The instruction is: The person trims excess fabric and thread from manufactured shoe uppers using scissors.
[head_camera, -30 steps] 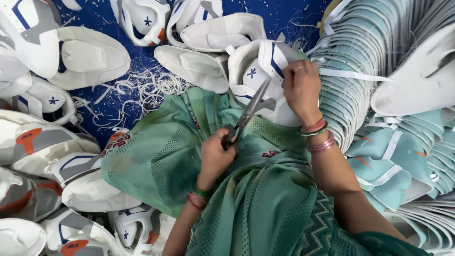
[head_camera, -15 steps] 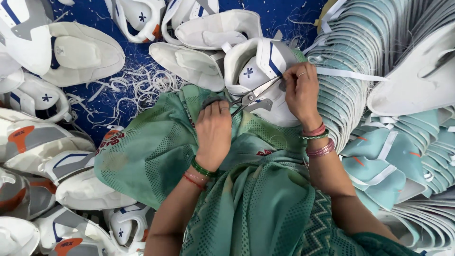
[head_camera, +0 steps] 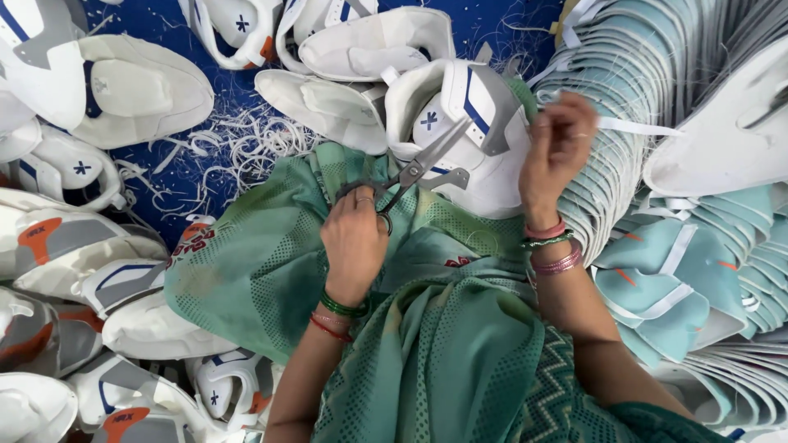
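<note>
A blue floor [head_camera: 205, 98] is being covered on nearly every side by shoe parts, and the green cloth [head_camera: 271, 262] over the person's lap is being taken as the landmark. Right of the cloth, a big fanned stack of teal pieces [head_camera: 657, 271] is lying, with one white piece [head_camera: 722, 139] resting on top of it. Left of the cloth, white and grey uppers [head_camera: 90, 246] with orange patches are being piled together. Beyond the cloth's far edge, more white uppers [head_camera: 369, 41] are lying, and beside them a scatter of thin white trimmings [head_camera: 238, 139] is spread on the floor.

At the far edge of the cloth, a white upper [head_camera: 484, 139] with a blue stripe and a blue cross is being propped up. The right hand [head_camera: 558, 148] is being held at that upper's right side, its grip pinched shut on something small; what is pinched cannot be told, though a white strip [head_camera: 640, 125] is running off to the right from the fingers.

Over the middle of the cloth, the left hand [head_camera: 355, 242] is being closed around the handles of the scissors [head_camera: 414, 172]. The blades are being held parted and pointed up at the upper, reaching its lower front.
</note>
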